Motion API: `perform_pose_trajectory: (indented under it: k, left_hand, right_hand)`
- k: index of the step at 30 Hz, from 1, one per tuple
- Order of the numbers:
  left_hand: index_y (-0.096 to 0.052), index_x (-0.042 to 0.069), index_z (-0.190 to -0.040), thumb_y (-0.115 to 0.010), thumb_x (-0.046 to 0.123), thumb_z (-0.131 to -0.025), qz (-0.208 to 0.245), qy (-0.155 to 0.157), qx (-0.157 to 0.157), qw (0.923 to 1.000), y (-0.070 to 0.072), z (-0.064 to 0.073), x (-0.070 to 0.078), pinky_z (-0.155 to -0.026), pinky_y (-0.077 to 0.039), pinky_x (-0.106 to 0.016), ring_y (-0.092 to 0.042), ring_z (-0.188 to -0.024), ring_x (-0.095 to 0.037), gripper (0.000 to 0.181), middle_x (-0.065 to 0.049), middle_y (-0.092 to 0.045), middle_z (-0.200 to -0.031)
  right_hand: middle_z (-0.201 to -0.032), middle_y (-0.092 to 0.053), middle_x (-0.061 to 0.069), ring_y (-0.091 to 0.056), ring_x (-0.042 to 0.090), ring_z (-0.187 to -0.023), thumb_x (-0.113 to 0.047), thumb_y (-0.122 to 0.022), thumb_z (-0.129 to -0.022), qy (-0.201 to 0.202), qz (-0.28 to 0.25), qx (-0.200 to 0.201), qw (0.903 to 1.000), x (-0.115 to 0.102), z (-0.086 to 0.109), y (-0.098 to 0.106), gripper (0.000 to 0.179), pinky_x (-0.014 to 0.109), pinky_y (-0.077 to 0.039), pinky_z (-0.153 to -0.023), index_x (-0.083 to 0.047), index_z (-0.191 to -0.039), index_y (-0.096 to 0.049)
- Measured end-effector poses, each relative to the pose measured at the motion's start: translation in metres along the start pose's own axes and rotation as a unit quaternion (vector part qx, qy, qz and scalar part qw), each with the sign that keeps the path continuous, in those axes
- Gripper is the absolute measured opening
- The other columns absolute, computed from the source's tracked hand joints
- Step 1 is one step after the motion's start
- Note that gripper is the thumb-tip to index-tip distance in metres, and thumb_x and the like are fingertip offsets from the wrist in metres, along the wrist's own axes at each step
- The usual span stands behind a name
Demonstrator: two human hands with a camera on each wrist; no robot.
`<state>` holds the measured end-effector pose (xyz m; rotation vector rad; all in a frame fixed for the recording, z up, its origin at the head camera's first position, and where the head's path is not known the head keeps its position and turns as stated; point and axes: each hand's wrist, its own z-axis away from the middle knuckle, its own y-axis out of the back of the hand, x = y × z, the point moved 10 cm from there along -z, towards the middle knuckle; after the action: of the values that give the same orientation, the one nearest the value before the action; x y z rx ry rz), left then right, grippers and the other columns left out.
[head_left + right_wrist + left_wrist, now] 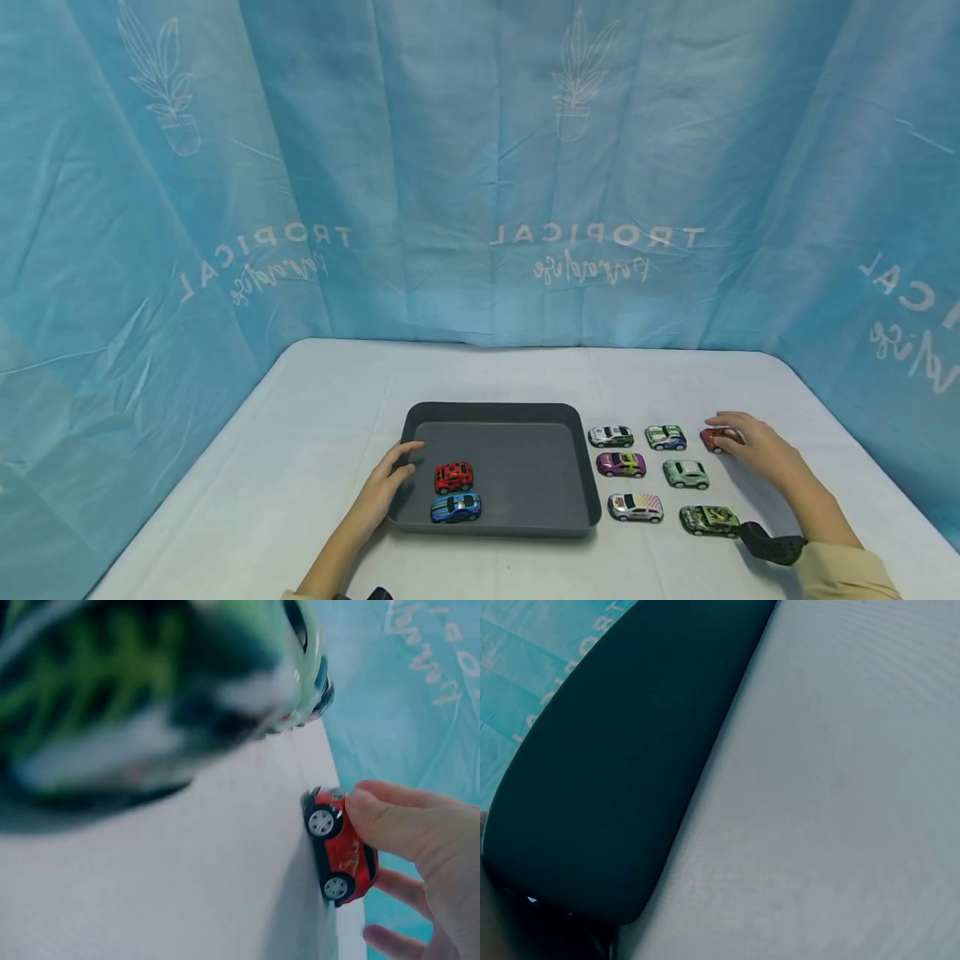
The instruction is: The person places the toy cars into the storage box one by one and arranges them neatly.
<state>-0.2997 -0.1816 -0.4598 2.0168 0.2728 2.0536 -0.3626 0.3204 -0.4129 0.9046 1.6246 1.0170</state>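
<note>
At the right of the table, my right hand (765,450) pinches a red toy car (345,847) between thumb and fingers. In the right wrist view its wheels face the camera and it stands on the white cloth or just at it; I cannot tell which. My left hand (378,492) rests at the left rim of a dark grey tray (525,475), fingers loosely extended over the edge. Inside the tray, towards its left front, a red toy car with black spots (453,477) sits behind a blue toy car (456,507). The left wrist view barely shows the left hand.
Between tray and right hand stand several toy cars: silver-white (611,437), green-white-blue (666,437), purple (621,464), mint (686,473), white with a checked patch (635,507) and patterned green (709,520). A blue printed curtain (450,167) hangs around the white table (337,392).
</note>
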Motion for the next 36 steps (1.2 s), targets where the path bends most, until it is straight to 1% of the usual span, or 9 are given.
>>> perform_pose_trajectory:
  k: [3, 8, 13, 16, 19, 22, 30, 36]
  left_hand:
    - [-0.048, 0.014, -0.128, -0.042, 0.015, -0.091, 0.003, 0.003, 0.000, 1.0000, 0.000, 0.001, 0.000, -0.108, -0.004, -0.064, -0.007, -0.139, -0.041, 0.038, -0.017, -0.019, -0.151]
    - [-0.048, 0.013, -0.128, -0.042, 0.015, -0.091, 0.004, -0.002, -0.002, 1.0000, -0.001, 0.002, 0.003, -0.107, -0.004, -0.064, -0.007, -0.139, -0.042, 0.037, -0.018, -0.019, -0.150]
    - [-0.047, 0.013, -0.129, -0.043, 0.015, -0.092, 0.006, -0.002, -0.003, 1.0000, -0.001, 0.003, 0.003, -0.108, -0.004, -0.064, -0.006, -0.139, -0.042, 0.038, -0.017, -0.019, -0.150]
    - [-0.047, 0.014, -0.129, -0.043, 0.015, -0.092, 0.009, -0.001, -0.004, 0.9999, -0.002, 0.004, 0.003, -0.108, -0.004, -0.063, -0.006, -0.139, -0.041, 0.037, -0.018, -0.019, -0.151]
    - [-0.047, 0.013, -0.129, -0.042, 0.015, -0.092, 0.008, -0.004, -0.005, 0.9999, -0.002, 0.004, 0.003, -0.108, -0.004, -0.064, -0.007, -0.139, -0.042, 0.037, -0.018, -0.019, -0.150]
    - [-0.047, 0.012, -0.129, -0.043, 0.014, -0.092, 0.010, -0.005, -0.004, 0.9999, -0.002, 0.004, 0.003, -0.108, -0.004, -0.063, -0.007, -0.139, -0.042, 0.038, -0.019, -0.019, -0.150]
    - [-0.047, 0.013, -0.129, -0.043, 0.015, -0.092, 0.009, -0.003, -0.005, 0.9999, -0.001, 0.003, 0.003, -0.108, -0.005, -0.063, -0.007, -0.139, -0.042, 0.038, -0.018, -0.019, -0.150]
    - [-0.047, 0.013, -0.130, -0.043, 0.015, -0.092, 0.007, 0.000, -0.005, 1.0000, -0.001, 0.003, 0.003, -0.108, -0.005, -0.063, -0.007, -0.139, -0.041, 0.038, -0.018, -0.018, -0.151]
  right_hand:
    - [-0.116, -0.051, 0.035, -0.044, 0.053, -0.108, -0.011, -0.062, -0.082, 0.002, -0.015, -0.008, 0.9999, 0.004, -0.001, -0.004, 0.032, 0.062, -0.038, -0.086, 0.006, -0.109, -0.059]
    - [-0.113, -0.053, 0.034, -0.048, 0.052, -0.105, -0.008, -0.063, -0.080, -0.002, -0.024, -0.013, 0.9996, 0.008, -0.001, -0.007, 0.033, 0.060, -0.041, -0.083, 0.006, -0.109, -0.058]
    - [-0.109, -0.056, 0.033, -0.051, 0.050, -0.102, 0.005, -0.062, -0.076, 0.028, -0.013, -0.020, 0.9993, 0.006, -0.002, -0.010, 0.033, 0.058, -0.044, -0.082, 0.009, -0.108, -0.057]
    - [-0.106, -0.058, 0.032, -0.053, 0.049, -0.100, 0.009, -0.061, -0.074, 0.046, -0.002, -0.022, 0.9987, 0.004, -0.002, -0.012, 0.033, 0.057, -0.045, -0.081, 0.010, -0.107, -0.057]
    - [-0.104, -0.059, 0.030, -0.055, 0.048, -0.097, 0.008, -0.062, -0.074, 0.057, 0.011, -0.018, 0.9981, 0.002, -0.002, -0.011, 0.033, 0.055, -0.046, -0.080, 0.009, -0.106, -0.058]
    - [-0.104, -0.060, 0.030, -0.055, 0.047, -0.096, 0.006, -0.063, -0.074, 0.057, 0.018, -0.016, 0.9981, 0.001, -0.001, -0.010, 0.033, 0.055, -0.046, -0.079, 0.010, -0.107, -0.058]
    - [-0.109, -0.059, 0.030, -0.054, 0.047, -0.100, -0.001, -0.064, -0.076, 0.024, 0.029, -0.006, 0.9993, -0.002, 0.003, -0.005, 0.037, 0.056, -0.045, -0.079, 0.007, -0.112, -0.057]
    - [-0.103, -0.062, 0.025, -0.058, 0.040, -0.091, -0.005, -0.065, -0.077, 0.024, 0.022, 0.008, 0.9995, -0.014, 0.007, 0.005, 0.035, 0.051, -0.048, -0.071, 0.004, -0.111, -0.059]
